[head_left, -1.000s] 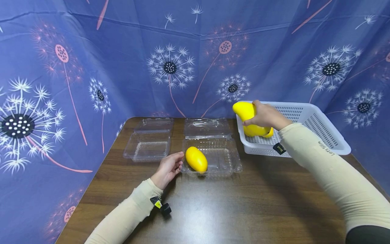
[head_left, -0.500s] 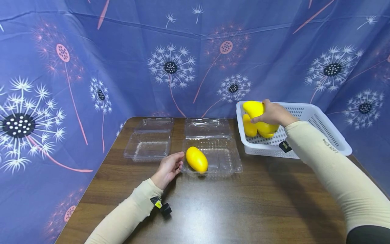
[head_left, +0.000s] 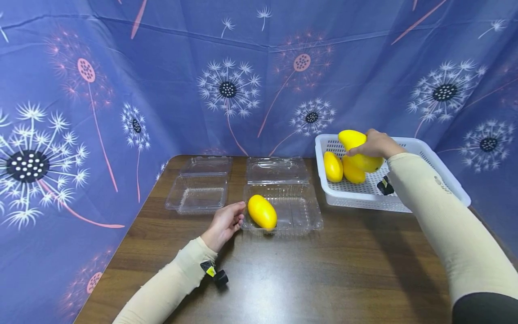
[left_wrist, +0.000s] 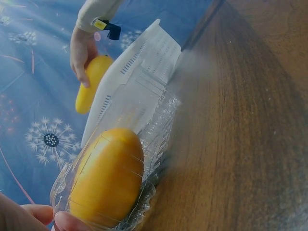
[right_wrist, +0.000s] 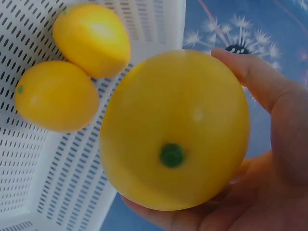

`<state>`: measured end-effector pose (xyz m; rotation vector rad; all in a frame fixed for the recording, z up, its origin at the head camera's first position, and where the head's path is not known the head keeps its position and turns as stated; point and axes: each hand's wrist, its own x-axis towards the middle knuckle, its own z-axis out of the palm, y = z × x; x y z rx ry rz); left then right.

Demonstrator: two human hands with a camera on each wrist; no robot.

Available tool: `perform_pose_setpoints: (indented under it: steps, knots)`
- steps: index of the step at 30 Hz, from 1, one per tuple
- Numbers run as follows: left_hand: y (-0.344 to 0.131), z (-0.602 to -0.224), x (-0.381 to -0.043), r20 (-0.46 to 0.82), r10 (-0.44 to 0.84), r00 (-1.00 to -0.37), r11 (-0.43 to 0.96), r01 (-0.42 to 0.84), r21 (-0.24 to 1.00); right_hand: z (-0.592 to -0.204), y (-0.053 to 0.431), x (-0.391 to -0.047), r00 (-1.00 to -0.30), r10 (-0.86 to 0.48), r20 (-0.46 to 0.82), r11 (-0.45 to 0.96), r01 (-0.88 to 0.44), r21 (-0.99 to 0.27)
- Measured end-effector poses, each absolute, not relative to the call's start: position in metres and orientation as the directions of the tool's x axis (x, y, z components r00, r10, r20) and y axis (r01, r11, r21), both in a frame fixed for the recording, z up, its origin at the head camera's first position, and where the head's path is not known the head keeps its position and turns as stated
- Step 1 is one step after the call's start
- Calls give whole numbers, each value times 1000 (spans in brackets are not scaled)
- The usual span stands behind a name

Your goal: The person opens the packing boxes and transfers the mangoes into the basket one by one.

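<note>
My right hand (head_left: 375,145) grips a large yellow mango (head_left: 353,139) above the left part of the white basket (head_left: 430,189). A green stem spot shows on its end in the right wrist view, where thumb and fingers wrap its sides. Two smaller mangoes (right_wrist: 91,41) lie together on the basket floor. My left hand (head_left: 225,223) pinches the near left corner of a clear plastic clamshell container (head_left: 295,211), thumb and finger at its rim in the left wrist view. Inside that container, at its left end, lies another yellow mango (head_left: 262,213).
A second clear clamshell container (head_left: 198,193) stands open to the left, its lid folded back. Everything rests on a brown wooden table (head_left: 283,279). A blue dandelion-print cloth (head_left: 162,90) hangs behind and at the sides.
My right hand has carried its mango rightward over the basket, exposing the two mangoes lying below. The left hand and its container hold still.
</note>
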<state>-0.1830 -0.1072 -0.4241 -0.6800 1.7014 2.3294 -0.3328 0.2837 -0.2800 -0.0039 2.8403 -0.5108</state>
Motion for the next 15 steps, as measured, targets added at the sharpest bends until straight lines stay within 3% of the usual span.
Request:
perform_pose_setpoints:
  steps: [15]
  knots:
    - [-106, -421, -183, -461, -131, -878, -321, -402, 858, -299, 323, -353, -918, 2, -398, 933, 145, -331]
